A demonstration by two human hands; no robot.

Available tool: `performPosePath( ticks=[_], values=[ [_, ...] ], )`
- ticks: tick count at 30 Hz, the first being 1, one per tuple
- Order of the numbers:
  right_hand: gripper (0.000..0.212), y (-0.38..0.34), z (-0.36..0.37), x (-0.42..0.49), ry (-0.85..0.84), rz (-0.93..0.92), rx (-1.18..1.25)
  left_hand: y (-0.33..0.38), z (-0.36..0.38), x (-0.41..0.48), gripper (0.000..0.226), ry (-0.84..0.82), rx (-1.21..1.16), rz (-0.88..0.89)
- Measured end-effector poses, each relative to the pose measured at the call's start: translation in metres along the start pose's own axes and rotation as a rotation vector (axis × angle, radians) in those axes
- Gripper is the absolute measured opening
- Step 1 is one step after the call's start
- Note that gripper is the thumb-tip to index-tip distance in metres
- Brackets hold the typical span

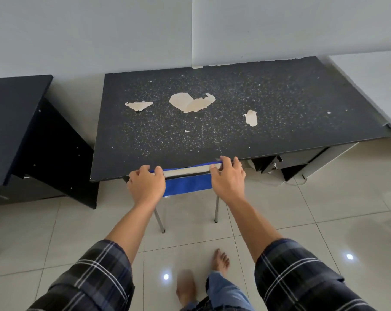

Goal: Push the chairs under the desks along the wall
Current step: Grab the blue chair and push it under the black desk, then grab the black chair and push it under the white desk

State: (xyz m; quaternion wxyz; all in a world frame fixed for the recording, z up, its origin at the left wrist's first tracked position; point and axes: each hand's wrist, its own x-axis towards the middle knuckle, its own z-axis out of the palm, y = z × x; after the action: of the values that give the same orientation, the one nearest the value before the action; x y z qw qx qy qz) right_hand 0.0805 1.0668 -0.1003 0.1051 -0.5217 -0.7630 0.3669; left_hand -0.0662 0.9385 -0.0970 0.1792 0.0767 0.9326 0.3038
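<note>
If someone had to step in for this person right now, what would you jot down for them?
Left hand: closed on the top edge of the blue chair backrest, left end.
Right hand: gripping the same edge, right end.
The chair's seat is already hidden under the worn black desk; its backrest sits at the desk's front edge, and two rear legs still show on the tile floor.
Done: this chair looks pushed in, or nearly.
Left: let go, then check the second black desk at the left. Its chair is not clearly in view, so I cannot say whether it is tucked in.
</note>
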Motion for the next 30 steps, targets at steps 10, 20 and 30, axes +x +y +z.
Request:
performPosePath(
  ticks=[10,20,30],
  values=[
    [0.074,0.018,-0.009,-0.037,-0.099,-0.194,-0.225,0.015,0.018,-0.061,0.060,-0.043,0.413,0.356],
    [0.082,0.117,-0.112,-0.092,0.009,-0.030,-0.204,0.079,0.086,-0.182,0.066,-0.250,0.545,0.655],
    [0.085,0.313,-0.275,-0.222,0.208,0.314,-0.190,0.132,0.211,-0.418,0.071,-0.430,0.661,1.075]
  ],
)
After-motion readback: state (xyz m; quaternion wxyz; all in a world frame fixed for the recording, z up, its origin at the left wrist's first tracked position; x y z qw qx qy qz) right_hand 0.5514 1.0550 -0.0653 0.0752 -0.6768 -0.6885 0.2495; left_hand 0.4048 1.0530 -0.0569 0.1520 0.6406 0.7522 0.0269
